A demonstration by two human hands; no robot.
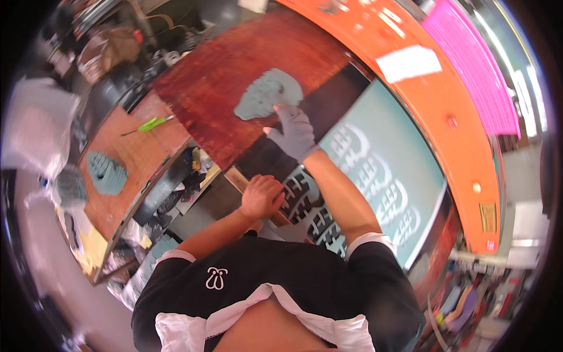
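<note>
My right hand [293,132], in a grey glove with bare fingertips, reaches over the board with thumb and forefinger apart. Its forefinger is at the near edge of a stack of grey-green cut pieces [258,97]; whether it touches is hard to tell. My bare left hand [262,196] rests back-up by the near edge of the work surface, fingers apart and slightly bent, holding nothing I can see. To its right lies a grey-green sheet [384,123] with rows of shaped cut-outs, partly behind my right forearm. The stack lies on a dark red board [217,76].
An orange machine beam [451,117] curves along the far right, with a white paper [409,63] and a pink mesh panel [469,64] on it. On a brown side table [143,135] at left are another grey-green stack [106,173] and a green-handled tool [153,124].
</note>
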